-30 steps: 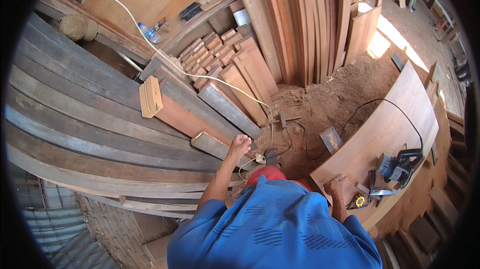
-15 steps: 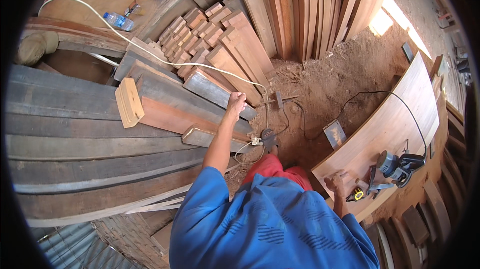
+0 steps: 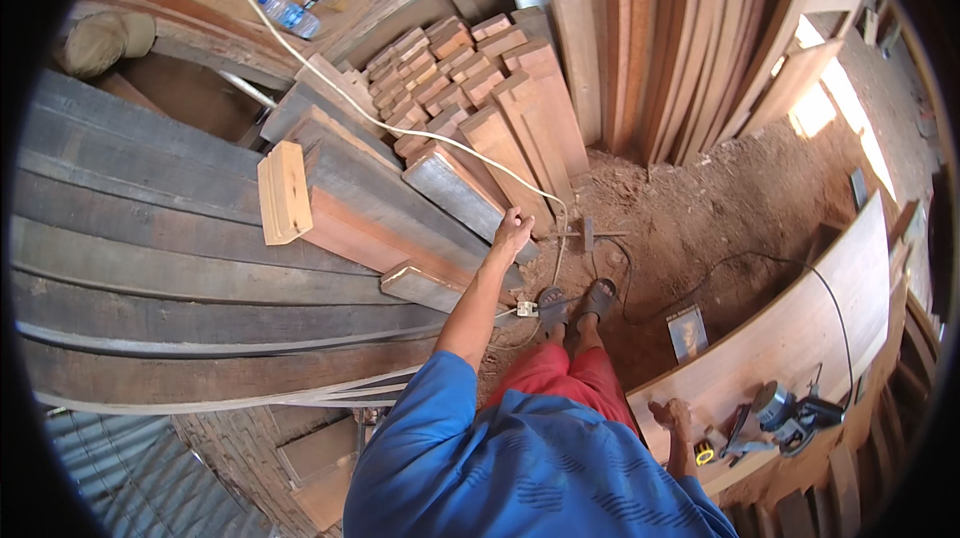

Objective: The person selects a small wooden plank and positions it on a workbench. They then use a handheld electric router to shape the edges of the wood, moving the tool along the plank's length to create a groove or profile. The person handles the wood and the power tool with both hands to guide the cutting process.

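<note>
My left arm reaches forward over the near ends of the stacked timber. My left hand point(image 3: 514, 234) is closed, with its fingers curled in. Whether anything is inside it I cannot make out. It is nearest to a grey-faced timber block point(image 3: 455, 193) and the white cord point(image 3: 540, 186). On the right, my right hand point(image 3: 672, 414) rests with fingers apart on a wide wooden panel point(image 3: 740, 363). Beside it on the panel are a yellow and black tape measure point(image 3: 705, 452) and a corded power tool point(image 3: 795, 416) that looks like a router.
Long dark planks point(image 3: 150, 268) fill the left side. Small wood blocks point(image 3: 440, 63) are piled ahead, and tall boards point(image 3: 690, 48) lean at the back. A plug connector point(image 3: 527, 309) lies by my sandalled feet point(image 3: 575, 303). A black cord point(image 3: 745, 256) runs across the dirt floor to the power tool.
The view has shifted, so the scene sits further right and lower, and both feet now show. My left hand stays curled and raised. My right hand rests closer to the panel's near-left edge.
</note>
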A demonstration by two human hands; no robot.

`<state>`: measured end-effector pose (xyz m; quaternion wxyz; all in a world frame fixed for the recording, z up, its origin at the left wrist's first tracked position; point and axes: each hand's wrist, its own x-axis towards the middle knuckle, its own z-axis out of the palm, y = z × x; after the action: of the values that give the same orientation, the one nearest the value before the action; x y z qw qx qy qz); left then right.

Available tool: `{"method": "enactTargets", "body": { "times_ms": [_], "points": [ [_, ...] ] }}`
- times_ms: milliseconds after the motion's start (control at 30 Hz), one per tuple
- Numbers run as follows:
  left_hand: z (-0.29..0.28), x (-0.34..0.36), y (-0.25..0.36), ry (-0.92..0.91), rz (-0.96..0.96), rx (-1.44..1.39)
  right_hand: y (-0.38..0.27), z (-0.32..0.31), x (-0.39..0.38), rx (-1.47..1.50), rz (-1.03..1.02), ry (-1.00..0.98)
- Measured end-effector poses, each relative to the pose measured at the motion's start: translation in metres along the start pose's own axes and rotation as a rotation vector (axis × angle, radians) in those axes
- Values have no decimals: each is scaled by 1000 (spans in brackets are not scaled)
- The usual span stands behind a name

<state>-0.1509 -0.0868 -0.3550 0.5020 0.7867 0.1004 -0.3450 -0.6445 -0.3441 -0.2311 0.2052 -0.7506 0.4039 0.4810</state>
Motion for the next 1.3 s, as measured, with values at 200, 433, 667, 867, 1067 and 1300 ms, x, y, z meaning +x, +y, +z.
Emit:
{"method": "enactTargets", "body": {
  "times_ms": [200,433,667,867,1067,1300],
  "points": [
    [-34,53,19,-60,-151,-151,-35,-42,-3,64,184,-260],
    [-61,157,1,479,-88,-506,-41,-55,-2,86,157,-262],
    [-72,183,25,529,126,-634,-27,-38,16,128,115,-279],
    [-64,94,64,401,118,-950,-41,-49,3,163,117,-376],
    [-125,40,-79,718,49,-384,-64,-70,19,-50,-120,-617],
    [-108,48,-54,483,-434,-126,-185,-91,41,569,-630,-94]
  ]
}}
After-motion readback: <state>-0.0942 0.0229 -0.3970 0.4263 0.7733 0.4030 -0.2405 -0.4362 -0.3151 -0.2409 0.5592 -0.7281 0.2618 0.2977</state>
